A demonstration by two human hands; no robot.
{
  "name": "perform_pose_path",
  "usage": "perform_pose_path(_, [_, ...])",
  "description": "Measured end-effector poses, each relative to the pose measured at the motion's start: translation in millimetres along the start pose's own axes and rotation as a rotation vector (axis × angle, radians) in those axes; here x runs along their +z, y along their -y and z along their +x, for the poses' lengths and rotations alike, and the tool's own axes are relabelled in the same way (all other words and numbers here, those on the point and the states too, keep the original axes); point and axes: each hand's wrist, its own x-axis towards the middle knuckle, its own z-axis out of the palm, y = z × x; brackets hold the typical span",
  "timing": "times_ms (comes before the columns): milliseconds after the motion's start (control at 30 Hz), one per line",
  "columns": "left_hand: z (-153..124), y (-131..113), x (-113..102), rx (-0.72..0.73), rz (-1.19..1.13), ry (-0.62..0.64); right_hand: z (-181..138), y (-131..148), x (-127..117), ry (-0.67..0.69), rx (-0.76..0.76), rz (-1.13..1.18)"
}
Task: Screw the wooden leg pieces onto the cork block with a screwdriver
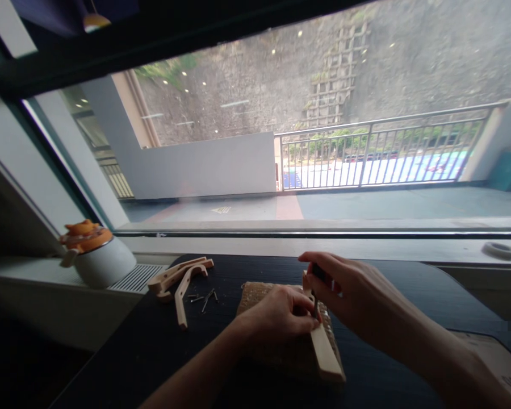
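My right hand [344, 284] is closed around the dark and red handle of a screwdriver [315, 307]. Its metal shaft points down at a pale wooden piece [327, 357]. My left hand [276, 313] is closed, thumb and fingers pinched by the shaft's lower end against the wood; whatever sits between those fingertips is hidden. The wooden piece lies slantwise on a brown pad [255, 291] that looks wrapped in clear plastic, and its far part is partly covered by my hands.
Curved wooden parts [181, 301] lie on the dark table [221, 352] at the left, with several screws [208, 299] beside them. A white pot with an orange lid [104, 262] stands on the sill. A flat, dark-edged object [489, 355] lies at right. A window [217, 165] spans the back.
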Motion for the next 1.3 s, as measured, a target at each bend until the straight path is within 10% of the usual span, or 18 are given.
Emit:
perform_pose_path(1000, [-2.5, -6.5, -1.5, -0.013, -0.001, 0.013, 3.9, -0.5, -2.9, 0.034, 0.104, -0.168])
perform_pose_path(1300, [-1.5, -4.0, -1.0, -0.01, -0.013, 0.007, -0.1, -0.1, -1.2, 0.034, 0.072, 0.082])
